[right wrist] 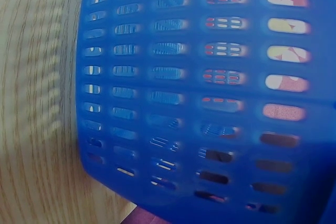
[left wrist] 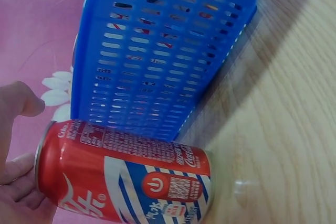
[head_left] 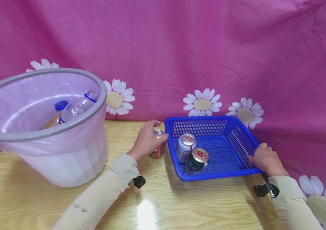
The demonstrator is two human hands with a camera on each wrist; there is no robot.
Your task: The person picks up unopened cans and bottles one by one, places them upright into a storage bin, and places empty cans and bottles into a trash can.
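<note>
A red soda can (head_left: 158, 151) stands upright on the table, just left of a blue plastic basket (head_left: 214, 174). My left hand (head_left: 148, 139) is at the top of this can. In the left wrist view the thumb (left wrist: 26, 100) is spread away from the can (left wrist: 131, 177), while the other fingers lie by its top end. My right hand (head_left: 267, 160) grips the right rim of the basket, thumb on the inner side. The right wrist view shows only the slotted basket wall (right wrist: 191, 92). Inside the basket, at its left, are a white can (head_left: 181, 152) and a dark green can (head_left: 192, 164).
At the left stands a large white bin (head_left: 74, 163) with a grey rim and a thin liner. A clear plastic bottle (head_left: 78, 108) and a blue-capped item (head_left: 61, 105) are in it. Pink cloth (head_left: 157, 57) with daisies hangs behind the wooden table (head_left: 117, 204).
</note>
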